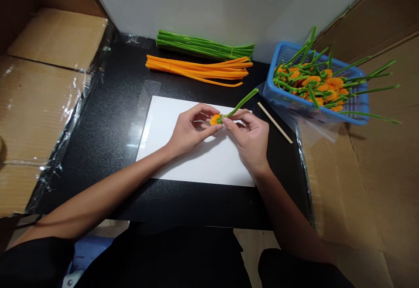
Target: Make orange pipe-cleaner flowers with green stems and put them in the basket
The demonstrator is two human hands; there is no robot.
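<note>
Between my hands, just over a white sheet (196, 166), is a pipe-cleaner flower (215, 119) with a fuzzy orange head and a green stem. My left hand (191, 128) pinches the orange head between thumb and fingers. At the green base of the head, my right hand (250, 135) has its thumb and fingers closed. The long stem rises up and to the right, past the right fingers. My fingers partly hide the flower's underside.
Bundles of green pipe cleaners (203, 45) and orange pipe cleaners (196, 69) lie at the back of the black table (98, 148). A blue basket (271, 80) of similar flowers stands at right, stems jutting out. A thin wooden stick (275, 122) lies nearby. Cardboard (39, 104) borders the left side.
</note>
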